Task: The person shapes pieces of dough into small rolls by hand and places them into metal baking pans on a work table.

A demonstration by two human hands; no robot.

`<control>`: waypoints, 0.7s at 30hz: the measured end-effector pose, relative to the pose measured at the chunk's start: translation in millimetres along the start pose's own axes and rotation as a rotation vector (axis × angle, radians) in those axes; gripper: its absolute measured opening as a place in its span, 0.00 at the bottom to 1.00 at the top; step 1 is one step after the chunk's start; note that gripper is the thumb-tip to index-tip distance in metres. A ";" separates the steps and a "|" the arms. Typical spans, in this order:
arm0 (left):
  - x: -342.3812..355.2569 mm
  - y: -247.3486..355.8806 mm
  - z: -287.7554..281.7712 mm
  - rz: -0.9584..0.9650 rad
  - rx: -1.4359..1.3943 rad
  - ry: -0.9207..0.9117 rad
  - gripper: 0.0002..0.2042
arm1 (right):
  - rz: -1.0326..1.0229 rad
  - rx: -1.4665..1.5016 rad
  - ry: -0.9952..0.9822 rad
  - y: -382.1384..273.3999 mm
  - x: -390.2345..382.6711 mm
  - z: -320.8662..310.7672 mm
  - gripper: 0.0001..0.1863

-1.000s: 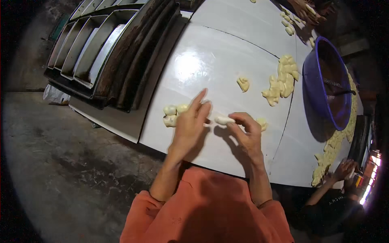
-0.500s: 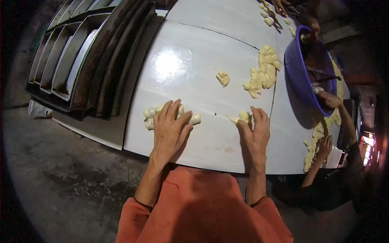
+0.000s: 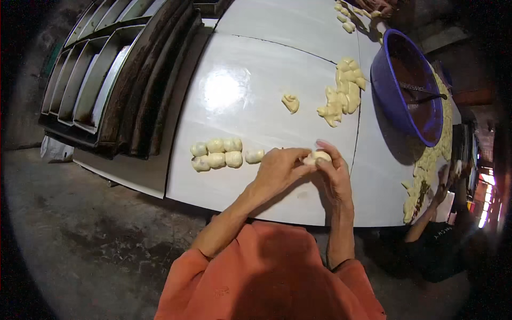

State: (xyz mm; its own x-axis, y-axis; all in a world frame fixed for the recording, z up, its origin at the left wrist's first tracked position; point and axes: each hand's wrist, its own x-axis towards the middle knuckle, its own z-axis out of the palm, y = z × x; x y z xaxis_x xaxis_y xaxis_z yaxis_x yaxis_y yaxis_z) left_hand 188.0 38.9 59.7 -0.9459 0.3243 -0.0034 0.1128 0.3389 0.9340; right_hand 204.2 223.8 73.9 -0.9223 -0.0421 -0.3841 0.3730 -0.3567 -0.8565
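Observation:
My right hand [image 3: 336, 169] curls its fingers and thumb round a small pale yellow dough piece [image 3: 322, 156] above the near part of the white table. Pinching the left end of that same piece is my left hand [image 3: 281, 166]. Just left of my left hand lies a single short dough roll [image 3: 255, 156]. Beyond it, several dough rolls [image 3: 216, 159] rest side by side in two touching rows. A loose, soft dough scrap [image 3: 290, 103] lies farther off, in front of my hands. To its right is a flattened heap of cut dough pieces [image 3: 348, 90].
A large purple basin [image 3: 377, 88] with a utensil in it stands at the right. Past it, more dough [image 3: 421, 178] runs along the table's right side near a co-worker's arm. Stacked metal loaf pans [image 3: 88, 80] stand at the left. Another person's hand [image 3: 377, 6] is at the far edge.
My left hand has left the rolls and moved right to the dough piece. My right hand now grips that piece with it. A co-worker's hands have withdrawn from the basin.

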 end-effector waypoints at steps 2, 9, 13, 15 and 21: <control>2.7 -0.9 0.1 -0.122 -0.045 -0.098 0.22 | 0.180 0.056 -0.066 -0.3 2.7 -14.9 0.23; 1.5 -3.6 0.9 -0.304 -0.709 -0.088 0.15 | 0.031 -0.088 -0.043 -11.1 0.7 1.8 0.15; 6.0 2.0 5.4 -0.365 -0.869 -0.081 0.14 | 0.056 -0.018 0.006 -21.9 -2.3 17.4 0.14; 12.0 1.5 3.0 -0.338 -0.882 -0.066 0.12 | 0.078 -0.028 -0.030 -17.5 1.2 13.6 0.12; 22.1 -0.6 2.2 -0.346 -0.778 -0.101 0.11 | 0.102 -0.082 -0.080 -16.6 12.6 -12.1 0.11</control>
State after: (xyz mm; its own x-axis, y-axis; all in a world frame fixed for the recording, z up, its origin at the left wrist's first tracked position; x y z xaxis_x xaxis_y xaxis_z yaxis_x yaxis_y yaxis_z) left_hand 167.7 47.7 58.3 -0.8529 0.4037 -0.3309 -0.4528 -0.2568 0.8538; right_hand 187.6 240.5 79.2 -0.8833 -0.1491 -0.4444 0.4687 -0.2692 -0.8413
